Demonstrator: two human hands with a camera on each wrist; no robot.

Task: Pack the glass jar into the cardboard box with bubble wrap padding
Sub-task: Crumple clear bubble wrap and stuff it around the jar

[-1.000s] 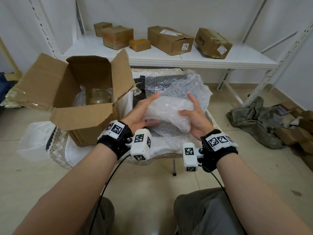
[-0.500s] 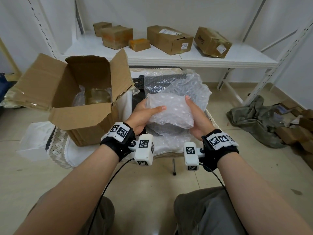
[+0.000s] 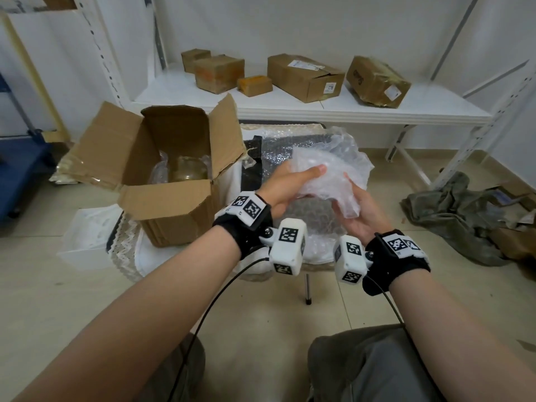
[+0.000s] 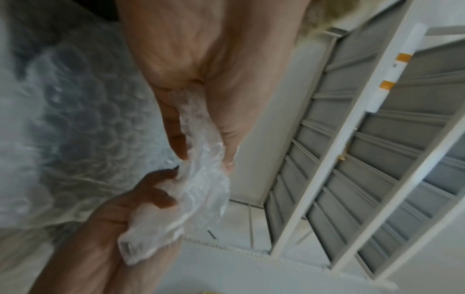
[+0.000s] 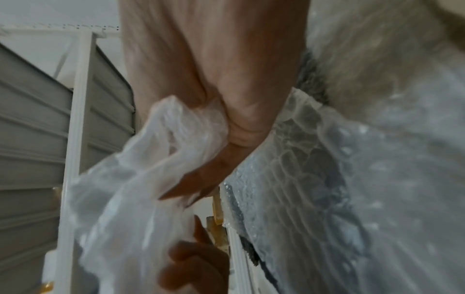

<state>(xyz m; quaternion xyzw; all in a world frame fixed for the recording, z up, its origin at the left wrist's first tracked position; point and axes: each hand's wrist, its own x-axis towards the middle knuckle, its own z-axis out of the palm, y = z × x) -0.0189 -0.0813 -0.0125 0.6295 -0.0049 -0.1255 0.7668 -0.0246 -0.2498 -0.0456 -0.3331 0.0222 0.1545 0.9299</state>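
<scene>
**Bubble wrap held in both hands, jar waiting in the box**

Both hands held one crumpled piece of bubble wrap (image 3: 324,181) in the air above the small tabletop (image 3: 316,256). The left hand (image 3: 285,187) gripped its upper left part, thumb laid across the front and fingers behind it. The right hand (image 3: 358,216) held the lower right end, which lay bunched in the palm with the fingers curled round it. In the left wrist view the wrap (image 4: 201,179) ran as a twisted strip from the left hand (image 4: 201,79) down to the right hand (image 4: 120,214); in the right wrist view it (image 5: 141,179) was pinched in the right hand (image 5: 226,99) and spread towards the left hand's fingers (image 5: 191,266).

The glass jar (image 3: 187,172) stood inside the open cardboard box (image 3: 168,210), to the left of the hands and well apart from them, untouched. Some clear wrap (image 3: 158,177) lay beside it in the box. The box sat on the left part of the tabletop with its flaps spread open.

Under and behind the hands, more bubble wrap sheets (image 3: 290,146) lay spread over the tabletop. A white shelf (image 3: 319,107) behind carried several closed cartons (image 3: 304,76), and a heap of grey cloth (image 3: 452,216) lay on the floor to the right.
</scene>
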